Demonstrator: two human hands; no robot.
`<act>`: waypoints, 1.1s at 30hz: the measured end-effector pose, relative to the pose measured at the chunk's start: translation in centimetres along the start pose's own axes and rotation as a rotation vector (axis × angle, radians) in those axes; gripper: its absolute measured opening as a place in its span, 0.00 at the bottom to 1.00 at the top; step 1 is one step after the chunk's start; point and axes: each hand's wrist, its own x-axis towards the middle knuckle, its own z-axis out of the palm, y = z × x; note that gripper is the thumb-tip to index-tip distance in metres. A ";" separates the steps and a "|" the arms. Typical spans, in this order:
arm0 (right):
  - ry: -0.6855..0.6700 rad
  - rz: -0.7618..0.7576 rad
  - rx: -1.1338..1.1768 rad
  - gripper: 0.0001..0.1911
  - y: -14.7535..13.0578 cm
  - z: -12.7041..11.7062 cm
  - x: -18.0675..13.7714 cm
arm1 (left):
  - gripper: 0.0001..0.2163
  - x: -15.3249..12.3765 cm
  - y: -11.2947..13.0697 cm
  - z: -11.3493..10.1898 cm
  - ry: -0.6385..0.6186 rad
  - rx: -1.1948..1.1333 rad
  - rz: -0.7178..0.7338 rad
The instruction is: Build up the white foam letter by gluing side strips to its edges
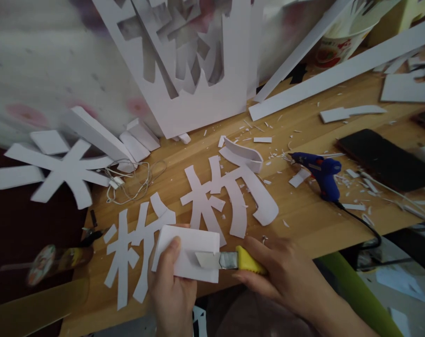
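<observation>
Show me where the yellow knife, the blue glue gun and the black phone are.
Yellow knife (245, 262), head view: on its yellow handle, held in the right hand.
Blue glue gun (324, 174), head view: on the middle of its blue body.
Black phone (386, 158), head view: on its dark screen.

The wooden table (314, 220) carries white foam cut-out characters (230, 192) and many small white scraps (262, 139). A blue glue gun (321, 173), a dark phone (384, 157) and a coiled white cable (135, 180) also lie on it.
</observation>
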 end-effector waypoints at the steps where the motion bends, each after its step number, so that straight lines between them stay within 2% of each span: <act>1: 0.009 0.000 -0.011 0.28 0.3 0.0 0.0 | 0.06 0.0 -0.1 0.0 -0.001 0.010 0.015; 7: 0.075 -0.038 -0.083 0.31 0.9 0.0 0.1 | 0.03 -0.2 -0.2 0.2 -0.042 0.033 0.020; 11: 0.158 -0.097 -0.171 0.31 1.1 0.2 0.3 | 0.08 -0.5 -0.2 0.1 -0.059 0.090 0.116; 14: 0.171 -0.042 -0.214 0.30 2.4 0.0 0.3 | 0.06 -0.5 -0.3 -0.8 0.030 0.208 0.288; 17: 0.155 0.115 -0.184 0.27 3.8 -0.8 0.0 | 0.13 -0.5 -0.5 -1.8 0.135 0.280 0.516; 18: 0.143 0.146 -0.141 0.26 3.9 -1.1 -0.1 | 0.15 -0.5 -0.4 -1.9 0.139 0.274 0.525; 19: 0.124 0.155 -0.085 0.25 3.8 -1.3 -0.2 | 0.14 -0.4 -0.3 -1.9 0.126 0.256 0.473; 22: 0.050 0.109 0.086 0.25 2.2 -1.4 -0.2 | 0.04 -0.3 0.1 -1.2 0.061 0.193 0.224; 24: 0.007 0.065 0.163 0.26 0.8 -1.2 0.0 | 0.06 -0.4 0.4 -0.7 0.041 0.179 0.151; 29: -0.032 0.034 0.156 0.27 -0.2 -0.5 0.4 | 0.04 -1.6 0.9 0.0 0.007 0.199 0.172; 33: 0.004 0.006 0.070 0.28 0.5 -0.5 0.3 | 0.08 -2.3 0.8 -0.1 -0.008 0.277 0.343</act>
